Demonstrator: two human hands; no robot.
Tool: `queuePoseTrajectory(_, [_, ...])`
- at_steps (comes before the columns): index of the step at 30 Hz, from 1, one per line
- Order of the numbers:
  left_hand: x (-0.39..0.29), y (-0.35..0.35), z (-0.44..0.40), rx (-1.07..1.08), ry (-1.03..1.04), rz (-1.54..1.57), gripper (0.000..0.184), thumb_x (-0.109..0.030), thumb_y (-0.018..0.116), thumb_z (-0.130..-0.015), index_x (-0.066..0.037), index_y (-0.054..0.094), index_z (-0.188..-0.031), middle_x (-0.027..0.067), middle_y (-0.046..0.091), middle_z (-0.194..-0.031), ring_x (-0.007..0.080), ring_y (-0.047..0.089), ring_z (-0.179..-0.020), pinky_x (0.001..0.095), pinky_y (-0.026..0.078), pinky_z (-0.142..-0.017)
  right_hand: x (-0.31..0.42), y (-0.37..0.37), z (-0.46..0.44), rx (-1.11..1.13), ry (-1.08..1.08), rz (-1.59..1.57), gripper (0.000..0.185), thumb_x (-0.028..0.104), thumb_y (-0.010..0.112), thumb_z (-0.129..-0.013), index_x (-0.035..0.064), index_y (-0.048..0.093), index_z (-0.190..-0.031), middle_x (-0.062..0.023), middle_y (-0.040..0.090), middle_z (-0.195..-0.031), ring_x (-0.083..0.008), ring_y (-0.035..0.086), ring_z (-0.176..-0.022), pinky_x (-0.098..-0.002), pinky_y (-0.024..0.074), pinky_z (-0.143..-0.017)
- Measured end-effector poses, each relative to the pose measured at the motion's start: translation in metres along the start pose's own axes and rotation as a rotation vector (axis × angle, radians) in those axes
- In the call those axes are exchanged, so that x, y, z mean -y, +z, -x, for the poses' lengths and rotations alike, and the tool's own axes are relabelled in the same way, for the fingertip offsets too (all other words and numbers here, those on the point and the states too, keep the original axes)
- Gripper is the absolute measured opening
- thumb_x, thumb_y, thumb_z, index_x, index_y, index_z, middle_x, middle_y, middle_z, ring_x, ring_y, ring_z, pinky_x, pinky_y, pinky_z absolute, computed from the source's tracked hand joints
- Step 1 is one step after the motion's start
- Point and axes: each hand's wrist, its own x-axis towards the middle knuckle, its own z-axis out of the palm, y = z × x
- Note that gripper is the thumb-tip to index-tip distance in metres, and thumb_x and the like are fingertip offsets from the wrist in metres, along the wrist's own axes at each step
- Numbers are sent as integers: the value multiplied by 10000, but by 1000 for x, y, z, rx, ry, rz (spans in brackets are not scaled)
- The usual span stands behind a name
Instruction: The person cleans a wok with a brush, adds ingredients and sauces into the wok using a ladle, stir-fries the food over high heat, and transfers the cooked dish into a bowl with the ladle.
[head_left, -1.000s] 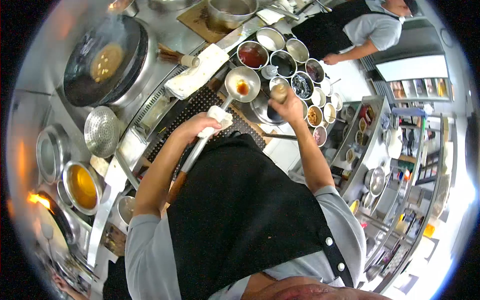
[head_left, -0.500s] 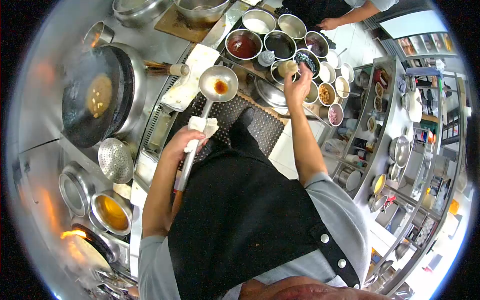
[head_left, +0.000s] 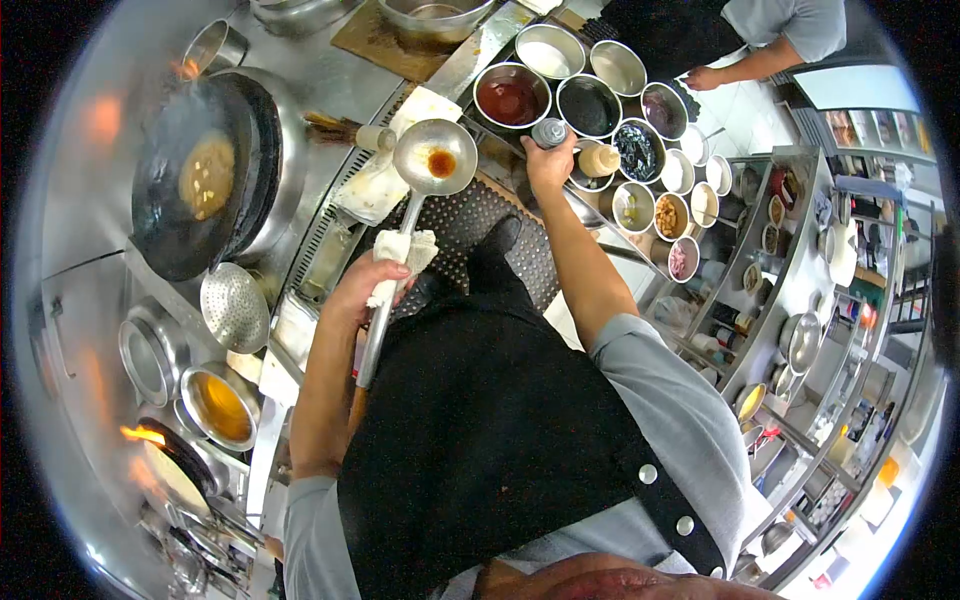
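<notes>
My left hand is wrapped around the handle of a steel ladle, with a folded white cloth between palm and handle. A small pool of reddish-brown sauce lies in the ladle's bowl. Across from it, my right hand closes around a greyish squeeze bottle beside the sauce bowls. Just right of that hand stands a tan-filled squeeze bottle. A bowl of dark red sauce and one of black liquid sit beyond the grip.
A black wok with brown liquid and pale pieces sits on the stove at left. Near it lie a perforated skimmer and a pot of yellow oil. Flame rises by another pan. A co-worker's hand shows at top right.
My right hand has left the tan-filled squeeze bottle, which now stands among the bowls, and moved left onto the greyish one. My left hand keeps holding the ladle. The view has shifted slightly.
</notes>
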Motion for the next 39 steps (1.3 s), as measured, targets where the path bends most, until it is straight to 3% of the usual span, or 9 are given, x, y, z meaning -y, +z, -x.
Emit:
queuePoseTrajectory(6, [3,-11,-13,4,31,-32,311,-262,740,-772,-14,665,-943,53,653,-708,125,598,-536,264,473,-472,17,-32,11,18,7,-55,738,296,914,-672,37,554,-1262,-199,706,-1121,-376,671,-1069,-444,502,-957])
queuePoseTrajectory(8, [3,-17,-11,-5,49,-45,300,-256,739,-773,-16,664,-938,54,653,-707,129,598,-535,266,474,-477,58,-74,22,131,-74,-85,697,333,909,-681,23,584,-1214,-198,713,-1087,-360,678,-1049,-452,514,-932])
queuePoseTrajectory(10, [1,-20,-6,-53,26,-66,288,-257,735,-777,-22,661,-926,56,654,-712,134,596,-537,272,475,-487,69,-99,25,194,-310,163,674,374,890,-693,19,606,-1192,-197,707,-1049,-376,689,-1003,-462,524,-909])
queuePoseTrajectory(12, [6,-28,-8,-15,58,-56,268,-248,729,-784,-23,660,-913,58,657,-721,135,596,-544,273,477,-497,78,-110,36,287,-511,26,697,383,874,-708,27,587,-1234,-215,697,-1062,-395,687,-997,-485,527,-894])
queuePoseTrajectory(14, [5,-32,-2,8,83,-73,255,-241,721,-794,-22,662,-909,62,665,-741,133,603,-559,270,472,-498,106,-109,61,466,-527,-37,724,394,850,-735,18,552,-1278,-265,677,-1093,-419,684,-988,-497,536,-872])
queuePoseTrajectory(16, [6,-38,-1,51,102,-100,250,-229,730,-790,-23,672,-921,63,674,-759,136,613,-584,272,474,-524,130,-109,78,654,-544,380,708,435,789,-772,4,525,-1268,-293,682,-1032,-446,692,-950,-501,558,-833])
queuePoseTrajectory(19, [19,-43,-4,31,156,-149,199,-219,716,-822,-53,683,-927,34,679,-778,118,621,-641,265,469,-578,137,-88,103,836,-668,659,650,509,751,-788,-9,556,-1128,-272,701,-1043,-412,702,-972,-502,557,-870])
queuePoseTrajectory(23, [26,-46,-3,86,151,-146,244,-222,735,-809,-37,693,-963,31,690,-815,126,635,-708,270,485,-642,140,-80,126,926,-586,787,621,486,752,-803,-4,587,-1147,-223,723,-1059,-392,704,-1011,-485,558,-907])
queuePoseTrajectory(39, [35,-39,7,82,118,-128,273,-230,738,-787,-42,689,-978,23,676,-810,118,616,-708,266,468,-656,142,-84,140,945,-507,865,648,501,765,-786,-11,602,-1149,-250,709,-1118,-392,694,-1055,-483,554,-911])
